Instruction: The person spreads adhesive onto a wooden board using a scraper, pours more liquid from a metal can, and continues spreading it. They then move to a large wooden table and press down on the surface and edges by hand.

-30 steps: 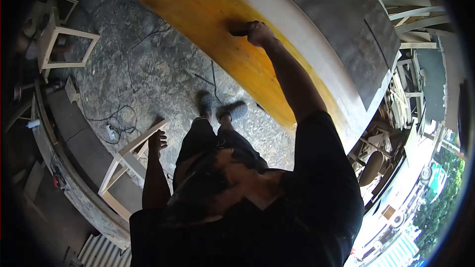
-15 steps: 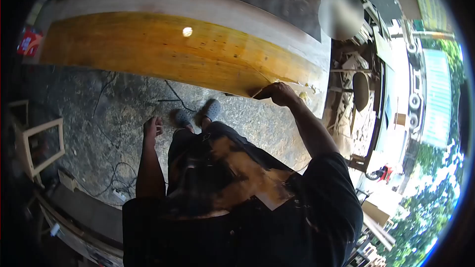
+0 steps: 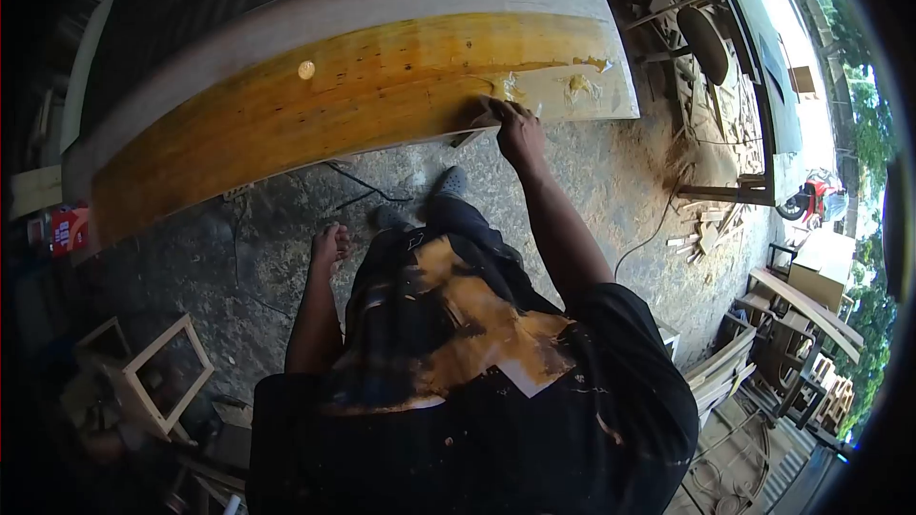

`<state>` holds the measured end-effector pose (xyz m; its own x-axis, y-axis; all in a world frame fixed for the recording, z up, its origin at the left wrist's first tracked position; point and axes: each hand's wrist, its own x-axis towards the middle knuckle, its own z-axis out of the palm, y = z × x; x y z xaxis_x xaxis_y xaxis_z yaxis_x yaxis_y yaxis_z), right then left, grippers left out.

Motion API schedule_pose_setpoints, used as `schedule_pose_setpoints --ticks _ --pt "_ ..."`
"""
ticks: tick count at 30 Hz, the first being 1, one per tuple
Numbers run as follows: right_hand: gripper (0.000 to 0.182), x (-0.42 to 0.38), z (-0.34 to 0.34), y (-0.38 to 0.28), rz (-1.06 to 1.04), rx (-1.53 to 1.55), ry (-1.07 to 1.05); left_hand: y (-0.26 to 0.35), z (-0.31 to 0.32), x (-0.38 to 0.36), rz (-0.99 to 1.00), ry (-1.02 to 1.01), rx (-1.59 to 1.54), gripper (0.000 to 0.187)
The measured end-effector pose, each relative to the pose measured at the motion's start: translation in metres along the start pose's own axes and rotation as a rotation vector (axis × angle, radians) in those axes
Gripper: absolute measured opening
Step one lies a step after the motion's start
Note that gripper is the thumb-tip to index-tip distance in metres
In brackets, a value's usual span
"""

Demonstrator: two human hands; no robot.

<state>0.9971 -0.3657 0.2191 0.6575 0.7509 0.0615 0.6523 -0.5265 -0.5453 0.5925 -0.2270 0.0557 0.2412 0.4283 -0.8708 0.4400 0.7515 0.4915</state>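
A long wooden board [image 3: 372,76] with a glossy yellow-orange coating stretches across the top of the view. My right hand [image 3: 520,133] is at its near edge, toward the right end, fingers pinched on a thin flat scraper [image 3: 487,113] that is mostly hidden by the fingers and shadow. Just beyond the hand, pale wet lumps of coating [image 3: 579,86] lie on the lighter right end. My left hand [image 3: 330,246] hangs low over the floor beside my leg, holding nothing, its fingers loosely curled and apart.
Wooden frames [image 3: 170,372] stand at lower left, and a red package [image 3: 69,231] is by the board's left end. Wood scraps [image 3: 711,229] lie under a bench on the right. A dark cable [image 3: 658,229] crosses the stained floor [image 3: 382,172].
My view has turned, so the board appears tilted and more floor shows on the right. The right hand stays at the near edge with the scraper; the left hand still hangs.
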Motion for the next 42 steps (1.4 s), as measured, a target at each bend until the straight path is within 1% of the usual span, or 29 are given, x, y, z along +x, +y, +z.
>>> schedule_pose_setpoints --ticks 2,4,6,8,10,11,13,14,16,17,19,21,22,23,24,25,26,28,30,32,33,35,36,37,38,39,40,41,42 --pt "0.035 -0.016 0.034 0.002 -0.251 -0.272 0.123 0.005 -0.005 0.001 0.037 0.006 -0.018 0.03" --pt "0.04 -0.017 0.039 -0.019 -0.361 -0.145 -0.176 0.014 -0.009 0.002 0.06 0.048 -0.033 0.031" --pt "0.044 0.01 0.019 -0.045 -0.18 -0.132 -0.552 0.016 -0.014 -0.003 0.067 0.09 -0.045 0.031" --pt "0.046 0.052 0.011 -0.049 -0.244 -0.236 -0.614 0.017 -0.016 -0.013 0.081 0.141 -0.075 0.031" --pt "0.047 0.101 0.013 -0.036 -0.675 -0.18 -0.469 0.012 -0.016 -0.022 0.079 0.174 -0.089 0.032" --pt "0.047 0.122 0.017 -0.03 -0.69 -0.175 -0.463 0.014 -0.013 -0.024 0.081 0.193 -0.105 0.032" --pt "0.041 0.148 0.02 -0.024 -0.878 -0.317 -0.4 0.005 -0.006 -0.03 0.068 0.223 -0.119 0.033" --pt "0.041 0.155 0.022 -0.019 -0.895 -0.313 -0.4 -0.001 0.001 -0.032 0.049 0.243 -0.13 0.034" --pt "0.03 0.161 0.019 -0.019 -0.616 -0.695 -0.62 -0.01 0.017 -0.037 0.036 0.27 -0.139 0.035" --pt "0.023 0.163 0.012 -0.01 -0.616 -0.692 -0.668 -0.018 0.026 -0.039 0.014 0.284 -0.136 0.036" --pt "0.025 0.162 -0.014 0.021 -0.61 -0.54 -0.721 -0.037 0.047 -0.053 0.004 0.286 -0.146 0.036" --pt "0.035 0.169 -0.029 0.085 -0.594 -0.643 -0.651 -0.036 0.073 -0.054 0.028 0.267 -0.145 0.037" --pt "0.041 0.174 -0.044 0.118 -0.576 -0.618 -0.671 -0.042 0.086 -0.059 0.004 0.286 -0.156 0.038" --pt "0.022 0.177 -0.067 0.149 -0.636 -0.548 -0.622 -0.047 0.099 -0.062 -0.017 0.303 -0.169 0.038" --pt "0.02 0.179 -0.089 0.173 -0.646 -0.551 -0.621 -0.052 0.112 -0.063 -0.024 0.301 -0.169 0.038" --pt "0.031 0.179 -0.121 0.171 -0.549 -0.709 -0.678 -0.057 0.124 -0.065 -0.025 0.308 -0.196 0.039" --pt "0.045 0.178 -0.161 0.145 -0.447 -0.756 -0.801 -0.058 0.136 -0.065 -0.02 0.315 -0.225 0.04" --pt "0.054 0.194 -0.167 0.174 -0.5 -0.62 -0.755 -0.06 0.157 -0.066 -0.026 0.314 -0.222 0.042" --pt "0.052 0.206 -0.144 0.159 -0.454 -0.402 -0.683 -0.067 0.176 -0.067 -0.058 0.286 -0.222 0.043" --pt "0.053 0.207 -0.108 0.113 -0.514 -0.333 -0.66 -0.069 0.192 -0.071 -0.068 0.271 -0.201 0.043" --pt "0.052 0.21 -0.086 0.089 -0.547 -0.403 -0.688 -0.071 0.197 -0.073 -0.075 0.27 -0.2 0.041" --pt "0.05 0.215 -0.038 0.048 -0.702 -0.373 -0.694 -0.065 0.202 -0.068 -0.079 0.26 -0.22 0.039" --pt "0.048 0.219 -0.007 0.032 -0.722 -0.379 -0.671 -0.059 0.205 -0.068 -0.077 0.29 -0.229 0.038" --pt "0.039 0.22 0.012 0.015 -0.776 -0.35 -0.682 -0.048 0.209 -0.071 -0.048 0.311 -0.25 0.037" --pt "0.039 0.22 0.027 0.006 -0.784 -0.329 -0.7 -0.041 0.21 -0.077 -0.03 0.334 -0.268 0.036" --pt "0.034 0.217 0.035 -0.006 -0.828 -0.449 -0.667 -0.034 0.21 -0.084 -0.051 0.355 -0.266 0.036" --pt "0.031 0.214 0.04 -0.013 -0.868 -0.572 -0.629 -0.03 0.21 -0.087 0.01 0.343 -0.278 0.036" --pt "0.026 0.214 0.035 -0.009 -0.86 -0.519 -0.636 -0.029 0.209 -0.093 0.072 0.323 -0.289 0.036" --pt "0.026 0.213 0.031 0.004 -0.854 -0.516 -0.643 -0.033 0.207 -0.095 0.064 0.322 -0.285 0.036"
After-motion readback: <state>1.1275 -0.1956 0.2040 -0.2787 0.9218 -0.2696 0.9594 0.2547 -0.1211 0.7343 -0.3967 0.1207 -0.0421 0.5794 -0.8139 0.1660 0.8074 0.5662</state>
